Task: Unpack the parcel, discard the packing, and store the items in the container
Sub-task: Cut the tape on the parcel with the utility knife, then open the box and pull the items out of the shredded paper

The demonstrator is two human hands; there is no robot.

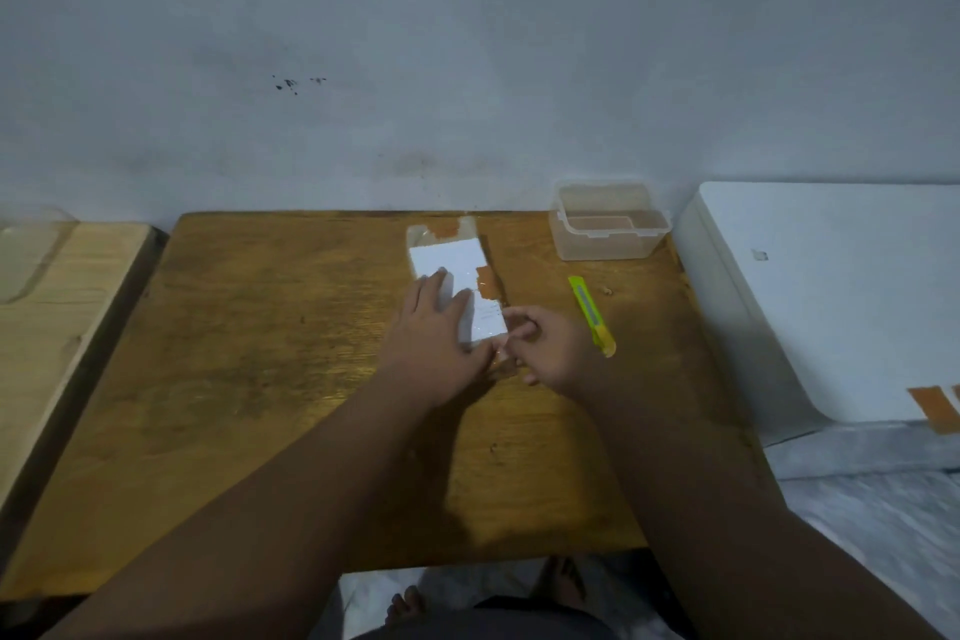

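Observation:
A white parcel (464,276) wrapped in clear plastic with strips of brown tape lies on the wooden table (291,379), toward its far side. My left hand (435,327) lies flat on the parcel's near left part, fingers spread, pressing it down. My right hand (550,348) is at the parcel's near right corner, fingers curled and pinching at the wrapping there; what it grips is hidden by the fingers. A clear plastic container (609,224), open and without contents, stands at the table's far right corner.
A yellow-green utility knife (592,316) lies on the table just right of my right hand. A large white foam box (831,296) with brown tape sits to the right of the table. A lighter wooden board (57,307) adjoins the table's left side. A wall stands behind.

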